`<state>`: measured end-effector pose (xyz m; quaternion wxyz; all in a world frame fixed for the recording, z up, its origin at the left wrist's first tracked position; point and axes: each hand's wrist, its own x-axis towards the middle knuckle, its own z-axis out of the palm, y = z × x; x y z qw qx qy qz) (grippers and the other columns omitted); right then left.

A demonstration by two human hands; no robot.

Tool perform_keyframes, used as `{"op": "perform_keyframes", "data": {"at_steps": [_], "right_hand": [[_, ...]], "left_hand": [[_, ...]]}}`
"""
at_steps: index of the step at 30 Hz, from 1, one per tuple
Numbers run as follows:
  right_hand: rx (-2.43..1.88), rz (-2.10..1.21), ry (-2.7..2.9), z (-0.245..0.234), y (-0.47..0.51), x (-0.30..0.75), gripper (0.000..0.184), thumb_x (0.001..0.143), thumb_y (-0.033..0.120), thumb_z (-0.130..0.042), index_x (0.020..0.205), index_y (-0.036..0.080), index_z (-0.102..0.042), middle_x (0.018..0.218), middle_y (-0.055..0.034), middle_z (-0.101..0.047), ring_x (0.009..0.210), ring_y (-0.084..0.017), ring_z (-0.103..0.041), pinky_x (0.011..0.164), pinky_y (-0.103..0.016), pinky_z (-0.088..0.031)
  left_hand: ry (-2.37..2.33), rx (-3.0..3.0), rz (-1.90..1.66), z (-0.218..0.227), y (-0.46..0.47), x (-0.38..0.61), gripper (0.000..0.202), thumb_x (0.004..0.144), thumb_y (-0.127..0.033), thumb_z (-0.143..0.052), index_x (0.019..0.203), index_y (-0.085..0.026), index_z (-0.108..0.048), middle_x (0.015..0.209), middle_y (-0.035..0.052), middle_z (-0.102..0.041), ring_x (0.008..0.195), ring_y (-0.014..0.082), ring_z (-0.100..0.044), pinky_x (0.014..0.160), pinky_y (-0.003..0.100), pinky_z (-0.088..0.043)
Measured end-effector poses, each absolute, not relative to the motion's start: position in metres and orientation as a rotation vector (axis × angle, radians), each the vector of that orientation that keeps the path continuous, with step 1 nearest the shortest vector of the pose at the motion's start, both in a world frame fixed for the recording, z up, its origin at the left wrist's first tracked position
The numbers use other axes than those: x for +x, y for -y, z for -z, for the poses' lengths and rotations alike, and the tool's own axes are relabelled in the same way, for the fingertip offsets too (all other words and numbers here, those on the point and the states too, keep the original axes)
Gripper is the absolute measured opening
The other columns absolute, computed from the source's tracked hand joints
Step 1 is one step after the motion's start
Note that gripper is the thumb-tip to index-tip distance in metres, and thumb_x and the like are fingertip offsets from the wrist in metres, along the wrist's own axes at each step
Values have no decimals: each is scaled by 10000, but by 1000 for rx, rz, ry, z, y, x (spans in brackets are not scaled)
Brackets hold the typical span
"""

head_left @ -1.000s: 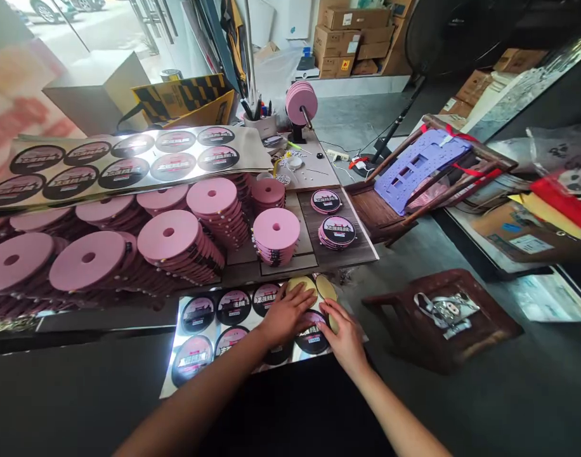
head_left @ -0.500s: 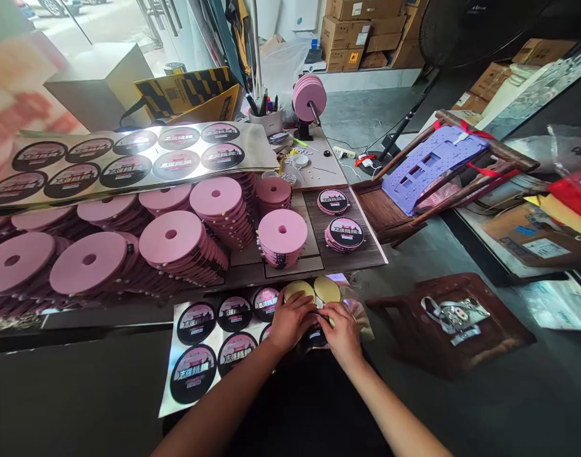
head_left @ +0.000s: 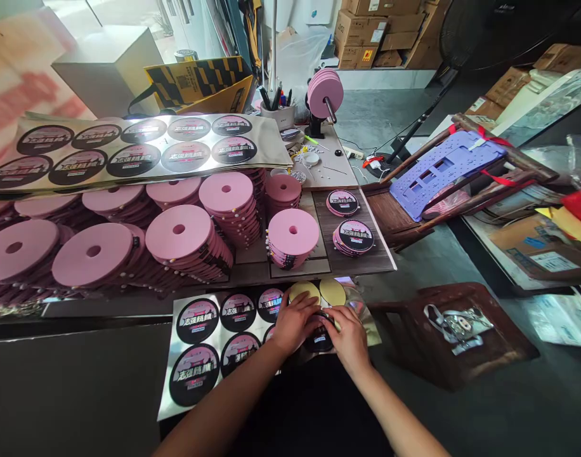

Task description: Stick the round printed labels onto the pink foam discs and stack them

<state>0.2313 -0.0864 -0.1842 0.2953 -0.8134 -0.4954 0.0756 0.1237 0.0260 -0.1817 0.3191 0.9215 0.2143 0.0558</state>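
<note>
A sheet of round stickers (head_left: 220, 371) lies low in front of me, below the table edge. Its stickers are black and pink with white lettering. My left hand (head_left: 296, 325) and my right hand (head_left: 348, 331) meet over the right part of this sheet. Their fingertips pinch the upper edge of one round sticker (head_left: 318, 343), whose lower part shows between the hands. The fingers partly hide that edge, so how far it is lifted cannot be told. Just beyond the hands are two bare yellowish circles (head_left: 333, 292) on the sheet.
Stacks of pink foam discs (head_left: 179, 231) crowd the table's left side, under more sticker sheets (head_left: 138, 155). Two stickered disc stacks (head_left: 353, 237) stand near the table's right edge. A brown stool (head_left: 462, 343) and a wooden chair (head_left: 395, 212) are to the right.
The view has shifted slightly, so most things sit a little further right. Both hands stay together at the same sticker, with only small finger movement.
</note>
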Motion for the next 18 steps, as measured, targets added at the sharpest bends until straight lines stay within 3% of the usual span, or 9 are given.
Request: {"op": "perform_keyframes", "data": {"at_steps": [6, 12, 18], "right_hand": [[-2168, -251, 1359, 180, 80, 232, 247, 829, 158, -440, 718, 197, -657, 742, -54, -631, 742, -202, -564, 673, -319, -444], [-2180, -223, 1363, 181, 82, 230, 206, 836, 165, -445, 833, 189, -649, 791, -62, -640, 770, -205, -576, 684, -318, -454], [-2182, -172, 1469, 179, 82, 229, 264, 857, 147, -405, 736, 201, -634, 766, -59, -628, 749, -210, -572, 668, -325, -451]], "left_hand": [[-580, 2407, -151, 183, -26, 124, 247, 808, -321, -566, 1048, -275, -602, 1185, -17, -610, 1191, 185, -453, 1072, 455, -114], [-586, 2374, -150, 184, -25, 124, 256, 807, -310, -568, 1060, -284, -599, 1203, -12, -597, 1208, 187, -434, 1078, 462, -91], [-591, 2302, -124, 180, -26, 123, 265, 814, -306, -553, 1072, -266, -596, 1229, 9, -578, 1228, 199, -409, 1072, 489, -81]]}}
